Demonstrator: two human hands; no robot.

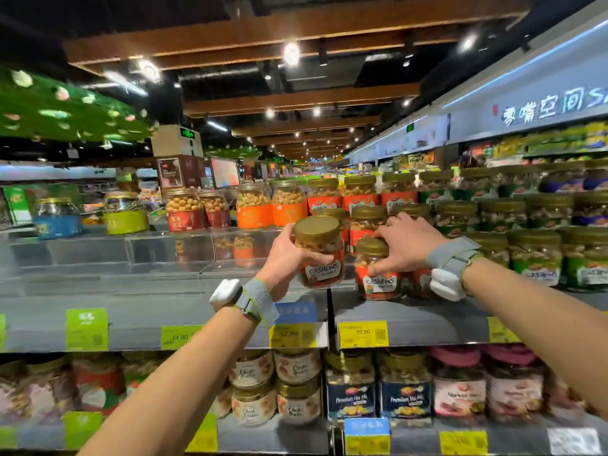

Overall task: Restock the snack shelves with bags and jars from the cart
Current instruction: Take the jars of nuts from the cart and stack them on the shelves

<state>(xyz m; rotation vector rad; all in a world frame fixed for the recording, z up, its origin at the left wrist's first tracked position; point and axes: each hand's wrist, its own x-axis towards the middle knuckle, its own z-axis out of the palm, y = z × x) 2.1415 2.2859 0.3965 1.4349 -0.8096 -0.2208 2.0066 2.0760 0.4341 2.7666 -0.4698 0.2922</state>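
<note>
Left hand (pixel 285 255) is gripping a gold-lidded clear plastic cashew jar with red label (pixel 320 253), holding it just above the grey metal shelf (pixel 164 311). Right hand (pixel 403 246) is clasping a second matching jar (pixel 375 269) standing on the shelf. Fingers are covering both labels partly; motion blur is smearing the price tags (pixel 363 333).

Yellow price tags (pixel 363 334) beneath wooden ceiling beams (pixel 296 24).

The cashew jars (pixel 318 251) have gold lids and red labels. The price tags (pixel 363 334) are yellow. The shelf (pixel 164 311) is grey.
</note>
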